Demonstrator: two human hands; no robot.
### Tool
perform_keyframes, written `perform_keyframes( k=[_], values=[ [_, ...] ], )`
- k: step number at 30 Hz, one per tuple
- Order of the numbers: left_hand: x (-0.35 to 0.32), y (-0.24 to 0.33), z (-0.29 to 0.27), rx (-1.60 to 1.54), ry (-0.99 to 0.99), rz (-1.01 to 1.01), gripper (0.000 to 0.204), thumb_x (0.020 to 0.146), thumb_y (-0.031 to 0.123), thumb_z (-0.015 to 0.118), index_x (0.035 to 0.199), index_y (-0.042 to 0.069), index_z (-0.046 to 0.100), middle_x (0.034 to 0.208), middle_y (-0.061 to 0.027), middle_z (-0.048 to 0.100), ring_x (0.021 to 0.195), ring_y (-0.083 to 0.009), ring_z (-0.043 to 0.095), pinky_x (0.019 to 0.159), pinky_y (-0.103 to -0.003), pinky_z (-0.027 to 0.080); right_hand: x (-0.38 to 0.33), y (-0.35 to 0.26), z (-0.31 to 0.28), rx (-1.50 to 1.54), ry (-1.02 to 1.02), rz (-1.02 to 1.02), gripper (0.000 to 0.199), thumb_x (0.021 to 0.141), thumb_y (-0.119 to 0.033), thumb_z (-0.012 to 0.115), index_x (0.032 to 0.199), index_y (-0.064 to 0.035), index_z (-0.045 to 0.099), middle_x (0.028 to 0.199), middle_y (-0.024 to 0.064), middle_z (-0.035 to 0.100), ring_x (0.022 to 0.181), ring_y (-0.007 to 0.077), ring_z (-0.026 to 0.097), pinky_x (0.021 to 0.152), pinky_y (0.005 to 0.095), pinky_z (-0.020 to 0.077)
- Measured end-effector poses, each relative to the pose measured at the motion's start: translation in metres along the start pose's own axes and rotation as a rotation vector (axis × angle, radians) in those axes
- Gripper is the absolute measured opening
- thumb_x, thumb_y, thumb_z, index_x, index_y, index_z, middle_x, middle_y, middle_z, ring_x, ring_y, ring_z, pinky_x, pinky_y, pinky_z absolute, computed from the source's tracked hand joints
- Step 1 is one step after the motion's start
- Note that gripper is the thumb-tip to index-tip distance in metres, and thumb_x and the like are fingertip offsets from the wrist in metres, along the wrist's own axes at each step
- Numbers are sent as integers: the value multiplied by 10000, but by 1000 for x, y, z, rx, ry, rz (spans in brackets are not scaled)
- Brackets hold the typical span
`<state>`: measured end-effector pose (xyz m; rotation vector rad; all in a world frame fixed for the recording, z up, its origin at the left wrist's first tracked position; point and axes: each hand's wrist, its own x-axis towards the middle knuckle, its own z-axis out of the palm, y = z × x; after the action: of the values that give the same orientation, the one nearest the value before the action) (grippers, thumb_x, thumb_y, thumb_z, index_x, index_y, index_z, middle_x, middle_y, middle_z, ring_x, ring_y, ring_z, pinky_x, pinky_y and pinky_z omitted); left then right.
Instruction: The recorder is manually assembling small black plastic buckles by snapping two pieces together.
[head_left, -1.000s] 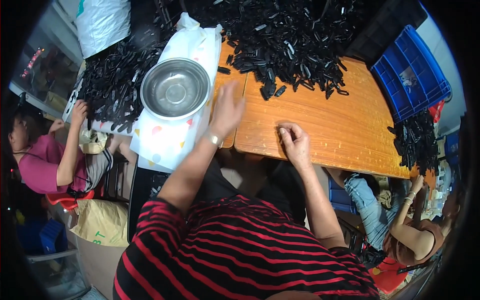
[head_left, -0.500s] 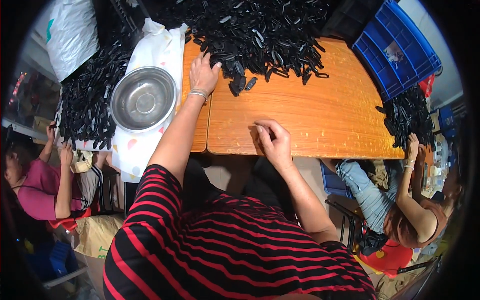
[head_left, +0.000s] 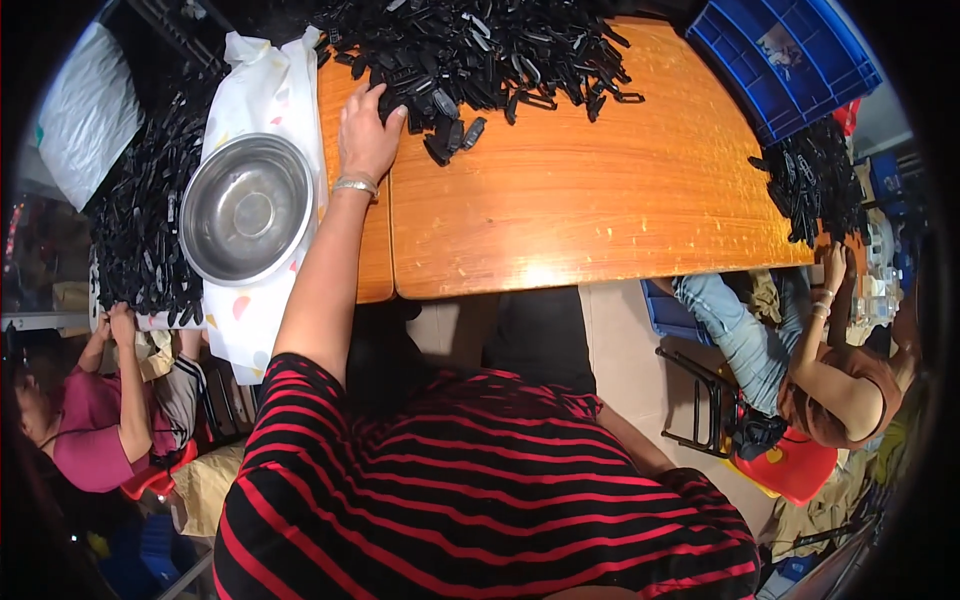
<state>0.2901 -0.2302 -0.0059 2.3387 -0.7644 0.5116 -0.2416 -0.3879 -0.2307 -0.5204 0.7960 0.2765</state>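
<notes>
My left hand (head_left: 368, 132) reaches far forward over the orange wooden table (head_left: 560, 220) and rests palm down on the near edge of a big heap of small black plastic parts (head_left: 470, 50). Its fingers are spread on the pieces, and a silver bracelet sits on the wrist. Whether any piece is gripped cannot be told. My right hand is out of sight, hidden below my red and black striped shirt (head_left: 480, 490). An empty steel bowl (head_left: 246, 208) stands just left of my left arm on a white patterned sheet (head_left: 262, 90).
A second heap of black parts (head_left: 150, 230) lies left of the bowl, a third (head_left: 812, 180) at the table's right end. A blue crate (head_left: 790, 55) stands at the far right. A seated person in pink (head_left: 90, 420) works at left, another (head_left: 820, 370) at right.
My left hand has moved forward from beside the bowl onto the heap of black parts. My right hand has left the table's front edge and dropped out of view.
</notes>
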Motion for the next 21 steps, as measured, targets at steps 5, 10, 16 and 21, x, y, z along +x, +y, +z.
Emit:
perform_keyframes(
  k=[5, 10, 16, 21],
  values=[
    [-5, -1, -6, -13, -5, -10, 485, 820, 206, 690, 1248, 26, 548, 1334, -192, 477, 1210, -370, 453, 1033, -421, 367, 48, -10, -10, -68, -20, -3, 327, 896, -280, 602, 1082, -16, 654, 1050, 53, 679, 861, 200, 641, 808, 343, 525],
    [-11, -1, -14, -102, -15, 25, 504, 816, 180, 677, 1268, 25, 518, 1357, -198, 456, 1219, -378, 446, 1033, -428, 362, 83, -57, 10, -136, -5, 12, 327, 884, -277, 620, 1078, -17, 657, 1044, 42, 679, 856, 201, 641, 805, 344, 525],
    [-13, 21, -36, -133, -145, -62, 503, 803, 96, 643, 1282, 26, 506, 1383, -200, 441, 1259, -375, 441, 1055, -417, 354, 157, -128, 56, -198, -19, 8, 328, 869, -275, 642, 1074, -19, 661, 1038, 28, 679, 850, 201, 640, 800, 346, 524],
    [-9, 29, -35, -235, -159, -174, 476, 802, 109, 662, 1245, 0, 525, 1382, -211, 440, 1255, -392, 443, 1043, -434, 363, 173, -130, 53, -235, -18, 60, 330, 857, -272, 660, 1070, -20, 665, 1033, 17, 679, 845, 202, 640, 796, 347, 524]
  ],
)
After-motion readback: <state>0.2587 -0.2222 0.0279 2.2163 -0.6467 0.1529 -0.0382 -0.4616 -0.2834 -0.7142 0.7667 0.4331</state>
